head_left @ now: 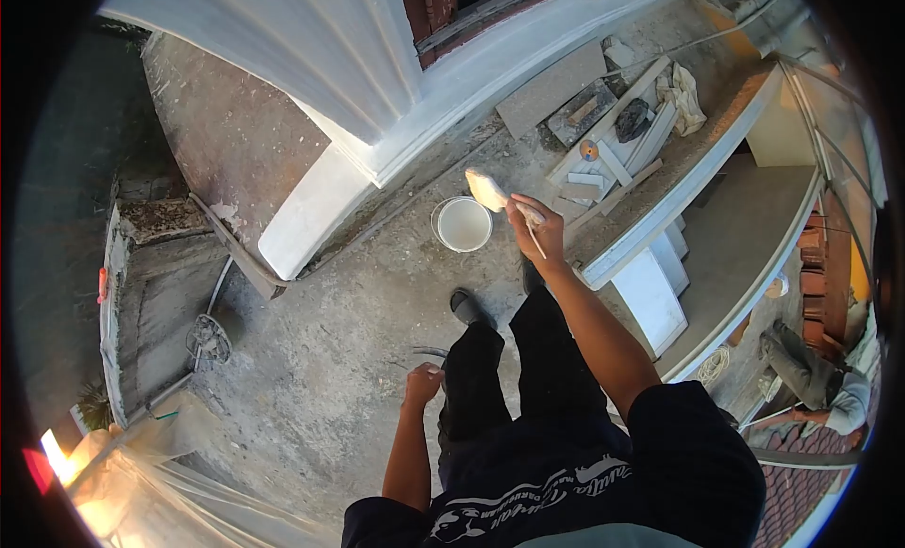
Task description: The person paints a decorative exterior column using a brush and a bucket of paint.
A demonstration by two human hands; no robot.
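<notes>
My right hand (535,226) is closed around the handle of a wide paintbrush (486,190), whose pale bristles point up and left. The brush is beside and slightly above the rim of a white bucket (439,229) in the view. White liquid, apparently paint, fills part of that bucket, which stands on the concrete floor. My left hand (423,383) hangs low by my left leg with its fingers curled; whether anything is inside them is hidden. Close to it, a dark curved cord or strip (431,351) shows by my knee.
A white-painted fluted column (311,49) and low wall rise ahead. Boards, offcuts and a cloth (686,100) lie at upper right beside a ledge (683,204) with a lower level beyond. Plastic sheeting (203,496) covers the lower left. Another person (811,378) is at far right.
</notes>
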